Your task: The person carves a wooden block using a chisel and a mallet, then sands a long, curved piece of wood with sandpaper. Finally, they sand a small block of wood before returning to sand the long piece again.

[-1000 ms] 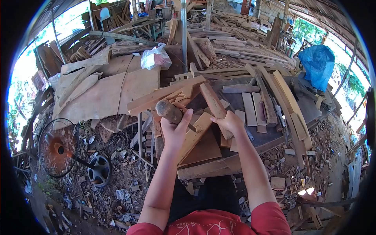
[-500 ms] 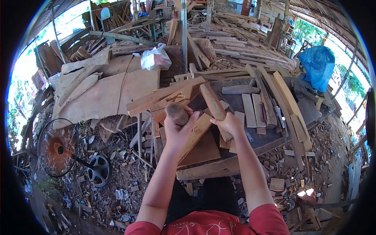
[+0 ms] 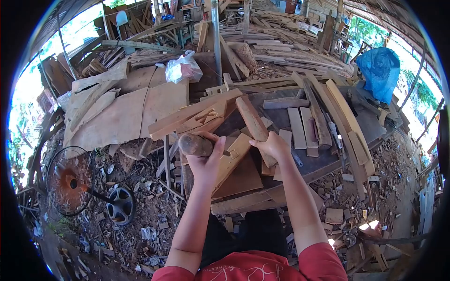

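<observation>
My left hand point(image 3: 206, 157) is closed round a rounded wooden handle point(image 3: 194, 144) whose thick end faces up; a thin dark shaft sticks out of it toward a notch in the pale timber piece point(image 3: 233, 161). In my right hand point(image 3: 273, 147) is a long wooden block point(image 3: 251, 118), gripped at its near end and tilted up and away to the left. The pale piece lies slanting on the workbench, between my hands. Behind my left hand sits a reddish board with cut-outs point(image 3: 201, 121).
Wooden strips point(image 3: 296, 129) and a long pale plank point(image 3: 349, 122) lie on the bench point(image 3: 281, 114) at the right. A fan point(image 3: 70, 181) stands at the left. Wood scraps cover the ground. A blue plastic sheet point(image 3: 378, 75) hangs at the right.
My left hand has turned, swinging the handle's thick end left and down, so the thin shaft now shows. My right hand and its block have barely moved.
</observation>
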`<state>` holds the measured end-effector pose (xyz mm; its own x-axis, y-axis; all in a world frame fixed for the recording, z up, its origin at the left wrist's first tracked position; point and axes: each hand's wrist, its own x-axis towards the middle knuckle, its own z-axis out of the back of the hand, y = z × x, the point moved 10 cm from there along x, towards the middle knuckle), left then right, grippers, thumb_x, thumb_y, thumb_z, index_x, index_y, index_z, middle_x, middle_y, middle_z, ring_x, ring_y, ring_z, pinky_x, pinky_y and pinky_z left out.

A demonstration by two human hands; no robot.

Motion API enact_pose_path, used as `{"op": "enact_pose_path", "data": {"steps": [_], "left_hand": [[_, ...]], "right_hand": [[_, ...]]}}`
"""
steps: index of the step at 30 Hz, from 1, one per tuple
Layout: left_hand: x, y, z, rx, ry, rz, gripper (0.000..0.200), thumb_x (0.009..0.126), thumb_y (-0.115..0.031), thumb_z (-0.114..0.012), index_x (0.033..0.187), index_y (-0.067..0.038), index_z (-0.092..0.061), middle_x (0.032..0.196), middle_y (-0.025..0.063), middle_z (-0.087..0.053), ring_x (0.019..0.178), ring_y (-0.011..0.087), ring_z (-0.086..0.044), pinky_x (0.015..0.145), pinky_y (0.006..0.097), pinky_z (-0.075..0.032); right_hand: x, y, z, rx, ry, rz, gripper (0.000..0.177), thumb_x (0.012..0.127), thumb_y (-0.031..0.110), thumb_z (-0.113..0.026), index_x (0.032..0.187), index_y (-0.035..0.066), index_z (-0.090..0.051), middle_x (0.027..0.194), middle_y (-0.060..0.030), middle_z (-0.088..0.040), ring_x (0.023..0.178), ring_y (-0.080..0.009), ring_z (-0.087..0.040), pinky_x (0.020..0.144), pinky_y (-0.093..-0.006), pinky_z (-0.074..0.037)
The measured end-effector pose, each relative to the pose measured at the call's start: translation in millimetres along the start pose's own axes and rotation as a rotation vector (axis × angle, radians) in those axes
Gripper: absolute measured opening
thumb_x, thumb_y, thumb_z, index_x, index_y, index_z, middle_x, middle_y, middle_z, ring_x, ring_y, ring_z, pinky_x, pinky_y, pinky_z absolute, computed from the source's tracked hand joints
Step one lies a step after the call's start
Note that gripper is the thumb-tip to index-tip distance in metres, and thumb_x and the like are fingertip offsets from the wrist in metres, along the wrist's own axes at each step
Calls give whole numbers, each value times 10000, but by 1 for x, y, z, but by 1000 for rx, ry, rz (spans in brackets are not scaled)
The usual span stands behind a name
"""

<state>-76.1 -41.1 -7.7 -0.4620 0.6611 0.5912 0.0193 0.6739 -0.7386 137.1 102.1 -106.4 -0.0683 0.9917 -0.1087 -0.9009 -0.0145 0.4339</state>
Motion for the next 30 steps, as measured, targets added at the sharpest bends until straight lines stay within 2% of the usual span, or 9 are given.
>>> {"op": "enact_pose_path", "data": {"steps": [8,11,16,23,25,28,30], "left_hand": [[-7,9,-8,-24,46,12,213,770,82,-612,882,-43,-481,815,53,-549,681,76,-495,594,198,-409],[-11,12,-6,-52,28,28,240,747,64,-658,881,-42,-489,797,22,-533,714,69,-508,642,192,-414],[-16,4,-14,-3,86,-96,274,726,46,-685,869,-47,-471,813,48,-542,737,84,-517,664,209,-425],[-15,16,-16,5,80,-81,292,701,29,-713,859,-41,-477,796,57,-544,716,113,-526,641,237,-438],[-20,21,-30,272,233,-270,318,679,110,-662,846,-54,-448,789,80,-523,731,136,-509,661,242,-420],[-25,24,-31,273,251,-312,328,644,111,-682,820,-54,-460,774,85,-527,713,143,-518,652,249,-423],[-24,17,-24,252,210,-299,310,683,103,-661,856,-59,-461,796,75,-530,724,146,-523,663,262,-430]], "right_hand": [[4,-3,-4,20,25,-2,806,637,657,-622,1055,-26,-532,995,-176,-620,940,-287,-611,802,-370,-476],[1,-1,-3,28,49,-18,807,636,654,-625,1055,-29,-531,988,-175,-622,937,-282,-612,799,-368,-476],[4,-1,-3,25,-2,20,808,627,643,-640,1034,-47,-534,941,-178,-630,906,-275,-623,788,-365,-477],[2,-1,0,61,-25,23,786,614,621,-666,1007,-50,-550,899,-183,-639,873,-292,-631,769,-362,-482],[1,0,2,57,-51,40,789,612,620,-669,1015,-49,-550,901,-186,-639,879,-297,-630,769,-368,-482],[6,-1,-1,73,-70,79,789,611,616,-672,1020,-49,-553,922,-193,-636,895,-299,-626,774,-373,-481],[4,-1,1,75,-9,42,794,614,617,-668,1030,-48,-548,948,-196,-629,910,-300,-621,780,-375,-479]]}}
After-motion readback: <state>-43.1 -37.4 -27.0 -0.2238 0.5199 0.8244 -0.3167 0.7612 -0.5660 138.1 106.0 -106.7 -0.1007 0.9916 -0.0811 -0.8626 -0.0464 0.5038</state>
